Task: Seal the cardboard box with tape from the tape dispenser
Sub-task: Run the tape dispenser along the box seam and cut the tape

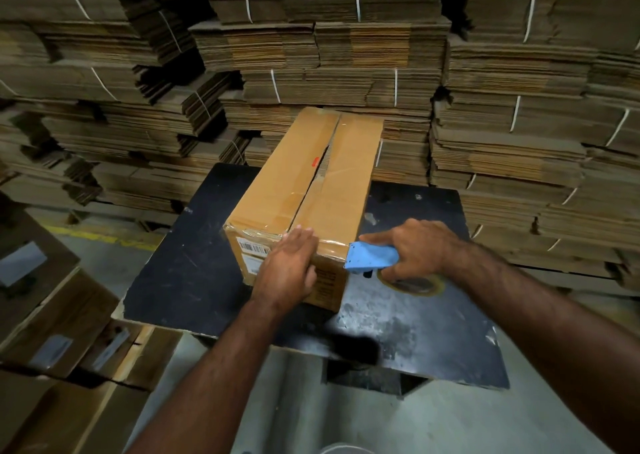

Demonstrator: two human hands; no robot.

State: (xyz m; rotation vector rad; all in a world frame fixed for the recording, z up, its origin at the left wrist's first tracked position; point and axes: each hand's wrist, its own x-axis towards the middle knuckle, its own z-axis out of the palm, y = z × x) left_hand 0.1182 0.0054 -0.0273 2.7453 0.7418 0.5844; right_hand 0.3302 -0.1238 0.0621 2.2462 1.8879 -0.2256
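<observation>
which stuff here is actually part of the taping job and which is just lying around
In the job: cardboard box; blue tape dispenser gripped by right hand; left hand flat on the box.

Lying about: strapped flat cardboard stacks; cartons on the left; black table.

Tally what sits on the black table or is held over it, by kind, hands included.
cardboard box: 1
tape dispenser: 1
hands: 2, the left hand and the right hand
Total: 4

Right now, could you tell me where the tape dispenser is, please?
In the head view, the blue tape dispenser is gripped by the right hand, at the near right corner of the cardboard box.
</observation>
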